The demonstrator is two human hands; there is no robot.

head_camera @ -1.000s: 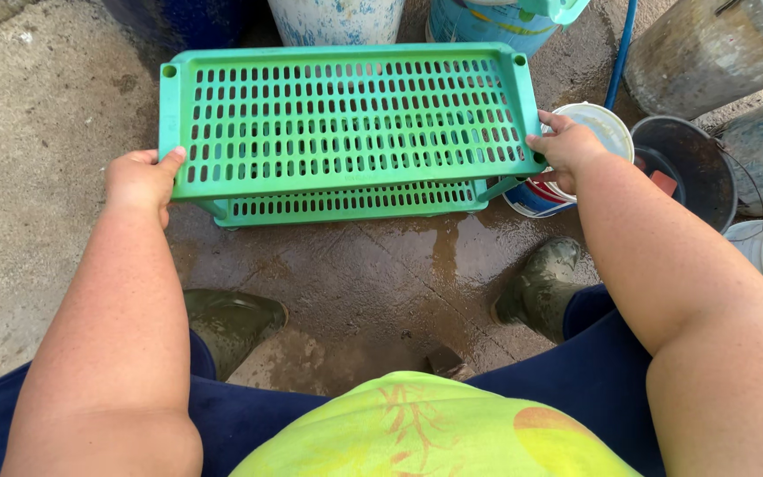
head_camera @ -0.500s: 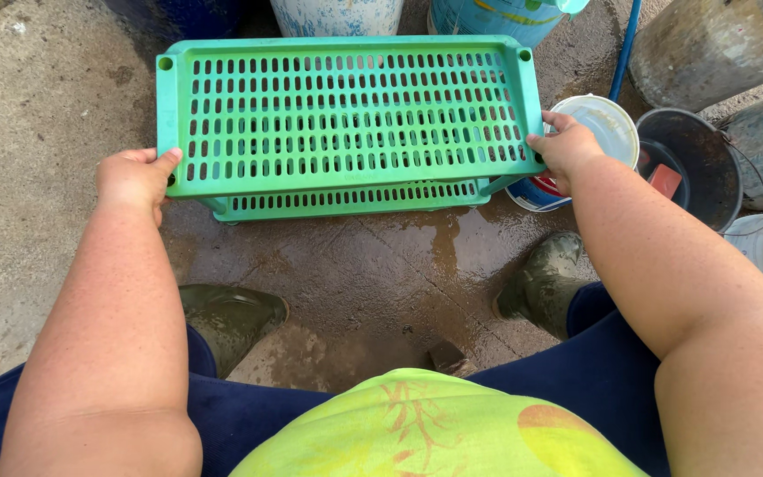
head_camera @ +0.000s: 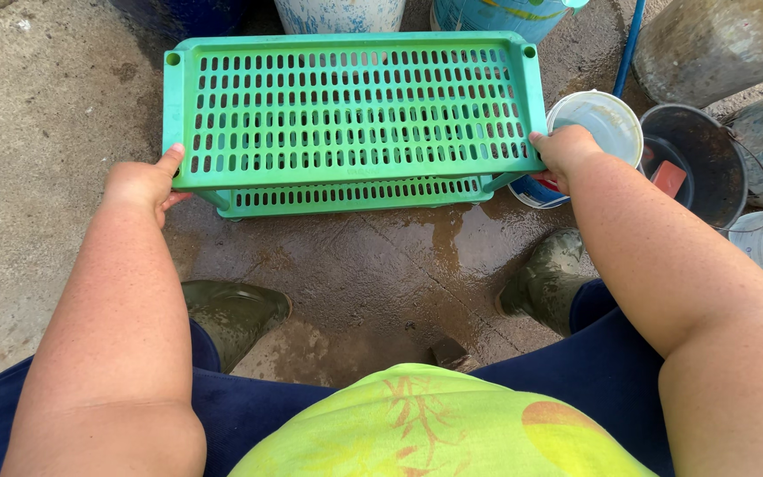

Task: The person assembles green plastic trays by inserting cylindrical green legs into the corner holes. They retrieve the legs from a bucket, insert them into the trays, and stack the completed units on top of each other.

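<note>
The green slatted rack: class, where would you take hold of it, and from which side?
Probably the top shelf's near corners, coming from the front, one hand at each end. The rack is long and flat, its solid rim gives fingers an edge, and buckets crowd the far side. The left hand and right hand already sit at those corners.

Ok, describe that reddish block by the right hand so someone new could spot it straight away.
Start at the green slotted rack that both hands grip. Just past its right end and the right hand sits a white lidded tub, and next to that a dark bucket. The reddish block lies inside that bucket, the only red, flat-sided thing among round containers.
</note>
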